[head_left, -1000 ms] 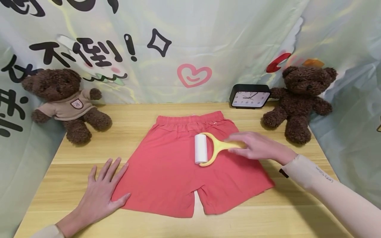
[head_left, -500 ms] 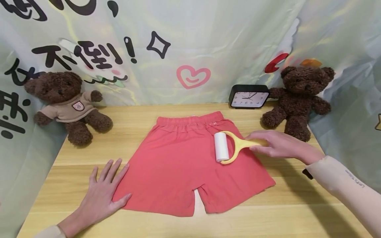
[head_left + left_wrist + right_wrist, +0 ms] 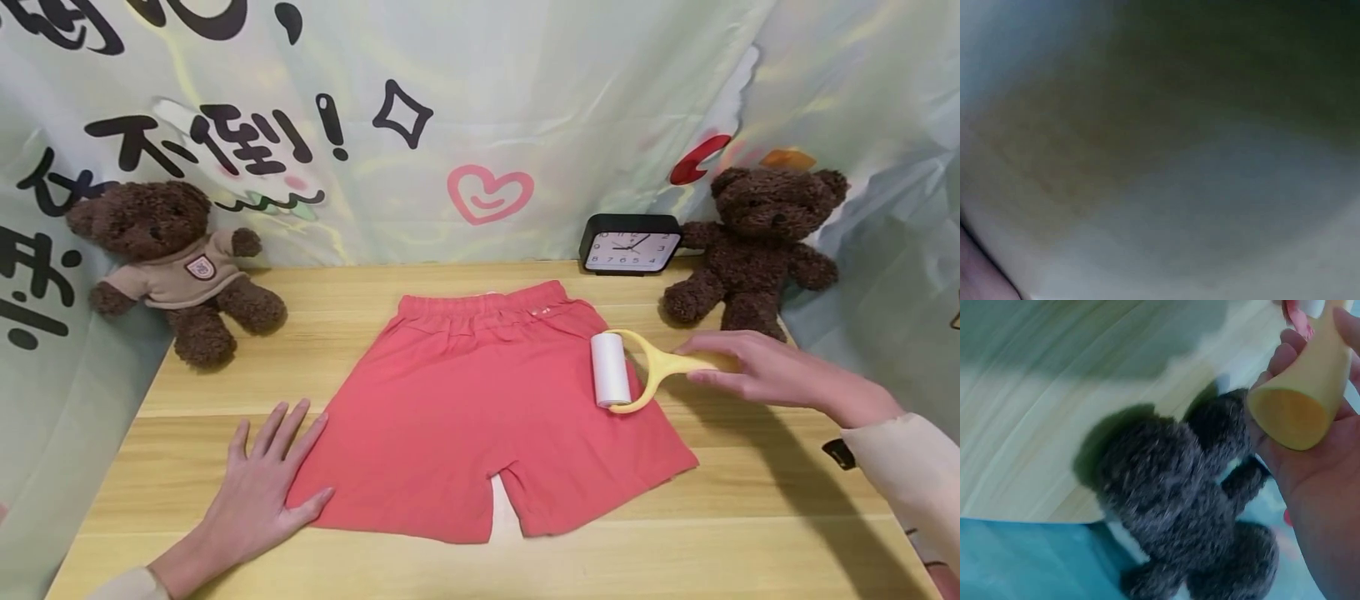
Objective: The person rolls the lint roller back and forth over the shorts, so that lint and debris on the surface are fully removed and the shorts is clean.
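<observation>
Red shorts lie spread on the wooden table, waistband toward the back wall. My right hand grips the yellow handle of a lint roller, whose white roll is at the right edge of the shorts. In the right wrist view the hollow end of the roller's handle shows within the right hand. On the left, my left hand rests with fingers spread, its thumb and forefinger at the left leg of the shorts. The left wrist view is dark and blurred.
At the back left sits a teddy bear in a beige shirt. A second brown teddy bear sits at the back right, beside a black desk clock. Printed cloth hangs behind and at the sides of the table.
The right hand has drawn the lint roller to the right, from the middle of the shorts to their right edge. The left hand has stayed in place.
</observation>
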Demonstrator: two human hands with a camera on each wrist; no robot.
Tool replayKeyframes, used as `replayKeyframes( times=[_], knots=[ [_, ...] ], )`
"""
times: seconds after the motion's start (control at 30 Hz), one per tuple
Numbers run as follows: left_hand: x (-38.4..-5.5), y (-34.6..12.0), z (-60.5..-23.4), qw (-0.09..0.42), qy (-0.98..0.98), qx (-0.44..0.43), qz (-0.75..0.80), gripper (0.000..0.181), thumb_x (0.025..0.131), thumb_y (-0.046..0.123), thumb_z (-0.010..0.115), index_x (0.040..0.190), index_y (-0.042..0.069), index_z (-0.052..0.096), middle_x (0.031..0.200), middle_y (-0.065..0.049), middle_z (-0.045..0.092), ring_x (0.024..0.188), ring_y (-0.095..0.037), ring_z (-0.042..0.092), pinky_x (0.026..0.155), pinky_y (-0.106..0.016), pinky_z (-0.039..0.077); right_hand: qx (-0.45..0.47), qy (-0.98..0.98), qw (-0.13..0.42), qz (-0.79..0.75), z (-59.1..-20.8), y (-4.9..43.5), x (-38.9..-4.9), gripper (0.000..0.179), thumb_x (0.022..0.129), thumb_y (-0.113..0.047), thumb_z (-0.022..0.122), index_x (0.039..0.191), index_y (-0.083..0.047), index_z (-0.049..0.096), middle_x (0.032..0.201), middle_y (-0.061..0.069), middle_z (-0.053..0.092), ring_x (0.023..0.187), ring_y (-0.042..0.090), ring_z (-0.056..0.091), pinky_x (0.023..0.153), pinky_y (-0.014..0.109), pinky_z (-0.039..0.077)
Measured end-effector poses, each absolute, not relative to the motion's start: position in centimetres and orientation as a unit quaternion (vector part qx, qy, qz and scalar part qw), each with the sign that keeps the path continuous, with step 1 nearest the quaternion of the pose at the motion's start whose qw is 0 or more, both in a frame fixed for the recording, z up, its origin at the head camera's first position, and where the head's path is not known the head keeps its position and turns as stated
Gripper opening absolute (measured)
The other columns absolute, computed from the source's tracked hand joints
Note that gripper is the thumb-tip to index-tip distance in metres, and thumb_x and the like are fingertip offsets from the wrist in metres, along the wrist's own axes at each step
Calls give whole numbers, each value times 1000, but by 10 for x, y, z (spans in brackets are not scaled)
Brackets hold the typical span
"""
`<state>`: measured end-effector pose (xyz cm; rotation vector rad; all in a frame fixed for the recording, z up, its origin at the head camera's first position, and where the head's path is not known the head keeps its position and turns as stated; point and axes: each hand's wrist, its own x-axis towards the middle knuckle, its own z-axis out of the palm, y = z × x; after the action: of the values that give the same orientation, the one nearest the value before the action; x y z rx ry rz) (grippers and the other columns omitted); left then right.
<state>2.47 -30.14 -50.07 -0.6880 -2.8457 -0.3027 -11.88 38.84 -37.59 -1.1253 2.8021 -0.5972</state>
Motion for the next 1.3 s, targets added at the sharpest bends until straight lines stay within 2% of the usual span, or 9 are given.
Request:
replayKeyframes(
  times=[0.13,0.37,0.47,0.6,0.73,0.9,1.0,1.17,1.3],
  knots=[
    [24,-302,-501,101,-961,-233,-106,97,93,70,66,171,18,40,176,-16,31,158,-46,27,109,-84,17,-347,919,26,-183,-373,401,-113,39,88,-8,91,120,-26,77,108,-18,72,89,-2,62,70,29,52],
    [23,-302,-493,94,-959,-242,-109,95,92,67,69,168,16,45,172,-18,35,154,-49,31,108,-82,21,-299,933,45,-196,-366,416,-95,38,94,-7,85,119,-33,72,95,-21,65,80,0,53,67,28,44],
    [15,-302,-480,81,-957,-252,-116,90,93,64,71,165,15,49,168,-20,40,149,-50,38,107,-78,28,-278,942,18,-186,-363,420,-83,39,94,-7,85,121,-32,72,95,-22,64,79,0,53,64,30,44],
    [-10,-305,-458,37,-954,-247,-164,88,97,51,77,171,21,40,172,-20,34,150,-50,40,108,-79,32,-272,944,-14,-189,-361,412,-72,41,92,-4,85,124,-27,72,90,-20,61,73,0,49,59,29,42],
    [-48,-310,-441,-3,-951,-244,-189,87,102,44,76,175,28,32,177,-21,24,156,-50,30,112,-82,26,-279,940,-31,-194,-359,384,-62,42,93,-4,84,127,-26,70,97,-17,64,77,1,53,63,27,43],
    [-105,-303,-436,-32,-947,-282,-149,83,105,53,69,174,25,33,178,-20,21,162,-45,21,117,-80,21,-297,930,-49,-212,-361,332,-45,47,94,-9,85,134,-28,71,117,-14,71,93,4,65,78,26,52],
    [-132,-297,-439,-37,-944,-298,-135,86,103,59,67,175,26,31,178,-19,21,163,-43,19,119,-79,17,-310,920,-47,-236,-368,300,-35,46,95,-11,85,135,-28,71,119,-16,72,96,5,66,81,31,56],
    [-157,-287,-452,-40,-940,-312,-131,89,103,65,63,176,29,26,179,-18,18,164,-41,16,120,-79,16,-339,899,-40,-275,-379,251,-26,39,97,-15,83,133,-27,72,116,-17,70,90,2,62,75,35,57],
    [-167,-280,-462,-34,-934,-334,-121,87,105,65,60,176,28,27,179,-20,17,164,-43,16,119,-80,15,-363,879,-21,-308,-388,210,-21,34,99,-20,81,132,-25,72,116,-16,71,83,0,60,70,28,55]
  ],
)
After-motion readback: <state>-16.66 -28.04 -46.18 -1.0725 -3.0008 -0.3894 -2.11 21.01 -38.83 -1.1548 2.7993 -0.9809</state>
